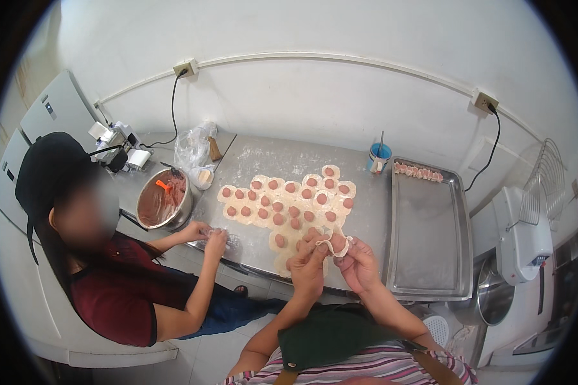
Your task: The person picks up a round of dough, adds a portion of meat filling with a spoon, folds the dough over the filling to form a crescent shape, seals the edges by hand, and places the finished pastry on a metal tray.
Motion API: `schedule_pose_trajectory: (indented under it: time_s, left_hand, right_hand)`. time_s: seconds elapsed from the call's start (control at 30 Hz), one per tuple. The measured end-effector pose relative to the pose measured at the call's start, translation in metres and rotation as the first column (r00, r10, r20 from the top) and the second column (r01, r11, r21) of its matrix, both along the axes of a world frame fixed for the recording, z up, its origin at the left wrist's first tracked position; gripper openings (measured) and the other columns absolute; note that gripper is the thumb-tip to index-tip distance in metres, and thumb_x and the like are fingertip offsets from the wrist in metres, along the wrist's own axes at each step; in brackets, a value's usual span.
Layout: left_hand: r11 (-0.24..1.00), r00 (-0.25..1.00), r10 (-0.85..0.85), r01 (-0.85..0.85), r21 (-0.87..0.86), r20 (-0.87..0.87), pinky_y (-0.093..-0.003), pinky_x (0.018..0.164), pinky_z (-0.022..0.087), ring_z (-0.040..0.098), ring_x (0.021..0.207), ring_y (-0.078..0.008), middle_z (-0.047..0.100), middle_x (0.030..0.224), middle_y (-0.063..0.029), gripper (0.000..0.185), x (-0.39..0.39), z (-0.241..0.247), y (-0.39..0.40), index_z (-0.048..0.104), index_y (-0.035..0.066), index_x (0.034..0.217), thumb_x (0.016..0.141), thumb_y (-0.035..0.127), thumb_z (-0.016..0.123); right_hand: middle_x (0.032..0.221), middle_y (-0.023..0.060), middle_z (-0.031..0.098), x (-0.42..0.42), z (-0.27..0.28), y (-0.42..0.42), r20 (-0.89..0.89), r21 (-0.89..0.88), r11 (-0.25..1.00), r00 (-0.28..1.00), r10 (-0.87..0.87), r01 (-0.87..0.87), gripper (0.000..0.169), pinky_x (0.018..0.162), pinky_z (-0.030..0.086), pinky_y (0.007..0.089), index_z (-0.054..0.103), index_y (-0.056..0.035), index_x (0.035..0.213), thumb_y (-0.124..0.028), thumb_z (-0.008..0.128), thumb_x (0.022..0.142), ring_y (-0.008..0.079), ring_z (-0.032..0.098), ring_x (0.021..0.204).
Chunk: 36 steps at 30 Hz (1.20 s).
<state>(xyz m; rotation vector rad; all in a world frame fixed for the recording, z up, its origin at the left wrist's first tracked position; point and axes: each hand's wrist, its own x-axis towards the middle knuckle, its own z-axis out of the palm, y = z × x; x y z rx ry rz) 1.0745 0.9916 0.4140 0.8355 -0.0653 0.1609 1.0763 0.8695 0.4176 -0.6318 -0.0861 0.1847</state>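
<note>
Both my hands hold one dumpling wrapper (328,246) above the front edge of the steel table (298,151), its edge wavy and folded up around a ball of pink meat filling (338,240). My left hand (309,267) pinches the wrapper's left side, and my right hand (360,262) grips the right side. Just beyond them, many round dough wrappers (265,185) lie edge to edge or overlapping, most topped with a ball of meat filling (294,211). A few wrappers close to my left hand are partly hidden by it.
At left a co-worker (120,288) works at the table edge beside a steel bowl of meat filling (161,198) with an orange-handled tool. A metal tray (428,231) on the right holds a row of folded dumplings (418,172). Nearby stand a blue cup (379,156) and a mixer (522,236).
</note>
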Motion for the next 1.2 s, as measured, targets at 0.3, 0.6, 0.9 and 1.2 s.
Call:
schedule_pose_trajectory:
  time_s: [0.3, 0.6, 0.9, 1.2]
  left_hand:
    - [0.932, 0.971, -0.22, 0.238, -0.274, 0.096, -0.03, 0.085, 0.048, 0.057, 0.105, -0.0177, 0.053, 0.123, -0.0076, 0.019, -0.003, 0.014, 0.003, 0.058, 0.0, 0.11, 0.092, 0.007, 0.053]
    - [0.976, 0.981, -0.169, 0.153, -0.156, -0.095, -0.0283, 0.085, 0.048, 0.058, 0.104, -0.0165, 0.061, 0.112, -0.0051, 0.031, 0.004, 0.0, 0.005, 0.053, 0.005, 0.121, 0.095, 0.023, 0.053]
    - [0.958, 0.982, -0.117, 0.072, -0.279, -0.148, -0.0329, 0.087, 0.048, 0.057, 0.105, -0.0174, 0.057, 0.117, -0.0074, 0.024, 0.006, 0.001, 0.001, 0.054, 0.006, 0.112, 0.097, 0.024, 0.049]
    - [0.911, 0.971, -0.221, 0.173, -0.374, -0.091, -0.0293, 0.082, 0.051, 0.055, 0.103, -0.0172, 0.05, 0.117, -0.0059, 0.027, 0.015, 0.026, 0.001, 0.045, 0.009, 0.118, 0.094, 0.019, 0.054]
  right_hand:
    - [0.107, 0.01, 0.061, 0.006, 0.015, 0.001, -0.023, 0.07, 0.996, 0.998, 0.058, -0.056, 0.029, 0.081, 0.047, 0.0301, 0.053, 0.0007, 0.111, -0.019, 0.055, 0.09, 0.0172, 0.059, 0.095]
    - [0.098, 0.0038, 0.053, 0.0, 0.029, 0.01, 0.266, -0.128, 0.957, 0.939, -0.22, 0.26, 0.021, 0.079, 0.042, 0.0221, 0.057, -0.0028, 0.107, -0.004, 0.06, 0.086, 0.0111, 0.053, 0.091]
    - [0.095, 0.0032, 0.051, -0.001, 0.017, 0.001, 0.581, -0.589, 0.625, 0.806, -0.113, 0.512, 0.021, 0.071, 0.039, 0.0229, 0.062, 0.0011, 0.101, -0.002, 0.067, 0.08, 0.0105, 0.048, 0.081]
    - [0.088, 0.0054, 0.054, 0.014, 0.035, -0.009, 0.446, -0.491, 0.776, 0.879, -0.167, 0.396, 0.009, 0.066, 0.042, 0.0246, 0.063, 0.0009, 0.09, -0.004, 0.065, 0.083, 0.0113, 0.052, 0.077]
